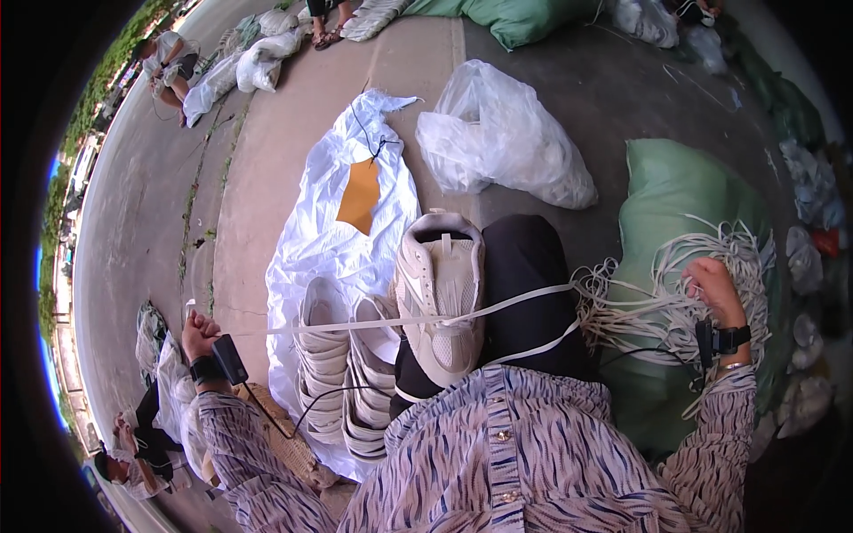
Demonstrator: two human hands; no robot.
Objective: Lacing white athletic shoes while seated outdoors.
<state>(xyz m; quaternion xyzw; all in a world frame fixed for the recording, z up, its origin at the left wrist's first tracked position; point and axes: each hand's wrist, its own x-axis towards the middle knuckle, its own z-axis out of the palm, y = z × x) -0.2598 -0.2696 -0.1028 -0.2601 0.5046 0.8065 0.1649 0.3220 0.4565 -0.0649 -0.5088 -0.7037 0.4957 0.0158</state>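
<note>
My left hand [201, 336], out at the left, is closed on one end of a flat off-white shoelace [364, 325]. The lace stretches across a beige sneaker [442, 302] lying on my dark-trousered lap, its toe towards me. From there the lace runs right to a tangled heap of shoelaces [675, 289] on a green sack [684, 182]. Over this heap is my right hand [713, 291], its fingers curled in. Whether a lace is pinched in them I cannot make out. Some eyelets along the sneaker's side look unlaced.
Two stacks of nested pale shoes [324, 364] stand left of my lap on a white woven sheet [306, 226]. An orange-brown card [360, 197] lies there too. Ahead sits a clear plastic bag [498, 133] with pale contents. Other people [169, 67] sit at the left and far edges among sacks.
</note>
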